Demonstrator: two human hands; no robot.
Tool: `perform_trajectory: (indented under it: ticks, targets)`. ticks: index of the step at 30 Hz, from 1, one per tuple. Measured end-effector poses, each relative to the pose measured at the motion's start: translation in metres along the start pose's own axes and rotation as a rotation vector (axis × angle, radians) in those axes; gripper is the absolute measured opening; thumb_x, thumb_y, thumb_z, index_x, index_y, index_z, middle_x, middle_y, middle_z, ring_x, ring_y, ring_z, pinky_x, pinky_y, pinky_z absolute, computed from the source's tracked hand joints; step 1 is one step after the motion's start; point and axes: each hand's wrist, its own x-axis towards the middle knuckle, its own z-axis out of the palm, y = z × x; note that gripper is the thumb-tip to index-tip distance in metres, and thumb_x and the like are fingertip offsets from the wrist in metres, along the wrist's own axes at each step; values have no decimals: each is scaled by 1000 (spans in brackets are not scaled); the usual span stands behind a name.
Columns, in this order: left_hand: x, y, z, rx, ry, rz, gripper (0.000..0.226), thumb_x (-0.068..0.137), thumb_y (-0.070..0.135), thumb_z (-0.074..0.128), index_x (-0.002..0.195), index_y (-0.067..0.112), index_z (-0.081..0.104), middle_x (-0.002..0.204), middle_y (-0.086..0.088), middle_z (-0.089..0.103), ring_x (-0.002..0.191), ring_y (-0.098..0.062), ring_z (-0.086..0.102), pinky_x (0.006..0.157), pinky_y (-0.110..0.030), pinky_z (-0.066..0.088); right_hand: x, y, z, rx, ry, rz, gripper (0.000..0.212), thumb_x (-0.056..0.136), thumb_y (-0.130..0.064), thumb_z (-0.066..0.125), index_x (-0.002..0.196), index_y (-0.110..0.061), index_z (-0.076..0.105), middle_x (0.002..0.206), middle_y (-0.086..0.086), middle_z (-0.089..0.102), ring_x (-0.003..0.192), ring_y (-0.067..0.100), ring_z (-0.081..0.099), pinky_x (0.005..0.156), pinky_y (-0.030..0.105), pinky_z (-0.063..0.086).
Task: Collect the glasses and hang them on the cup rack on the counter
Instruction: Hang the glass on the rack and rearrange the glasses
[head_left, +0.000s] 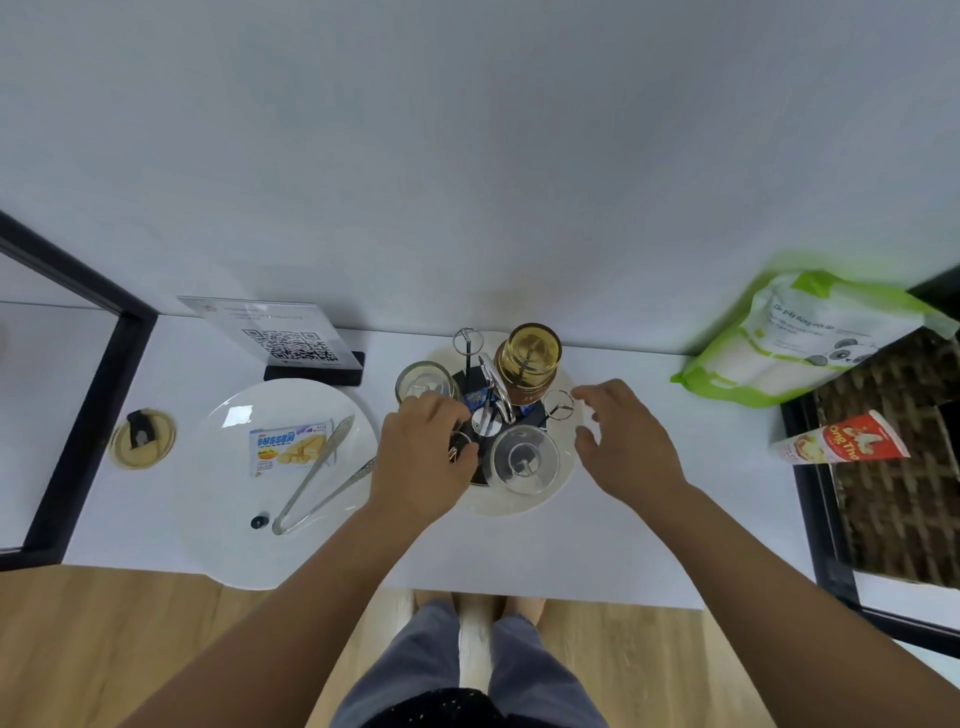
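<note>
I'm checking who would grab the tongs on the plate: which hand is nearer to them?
Left. The left hand is at the rack's left side, just right of the tongs. The right hand is farther right, beyond the rack.

The cup rack stands mid-table at the back edge, three glasses on it; a plate lies left.
</note>
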Motion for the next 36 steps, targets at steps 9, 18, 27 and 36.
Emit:
perform_trajectory:
  ticks: [9, 18, 27, 36]
  targets:
    - [-9, -11, -3, 56, -91, 76, 15, 83, 21, 73, 97, 15, 74, 96, -3, 66, 88, -22, 59, 69, -34, 53, 14, -7, 0, -66, -67, 63, 29, 95, -32, 59, 121, -18, 62, 115, 1, 61, 101, 20, 63, 82, 37, 55]
    - [4, -28, -11, 62, -86, 85, 15, 83, 17, 75, 98, 16, 74, 96, -2, 69, 87, -23, 57, 72, -31, 44, 31, -16, -7, 16, 5, 59, 46, 90, -34, 66, 131, -17, 55, 122, 5, 55, 107, 25, 58, 85, 39, 52]
    - [10, -31, -15, 31, -110, 86, 16, 85, 15, 74, 101, 15, 75, 102, -2, 70, 97, -21, 56, 73, -23, 36, 55, -25, 6, 62, 0, 138, 58, 77, -30, 77, 126, -13, 52, 124, 9, 46, 109, 28, 54, 83, 30, 43]
    - [9, -31, -15, 18, -118, 69, 19, 90, 19, 69, 108, 18, 73, 107, 0, 70, 101, -18, 54, 75, -21, 35, 58, -26, 4, 87, -2, 110, 59, 74, -31, 81, 124, -16, 54, 120, 7, 48, 107, 26, 55, 85, 32, 46]
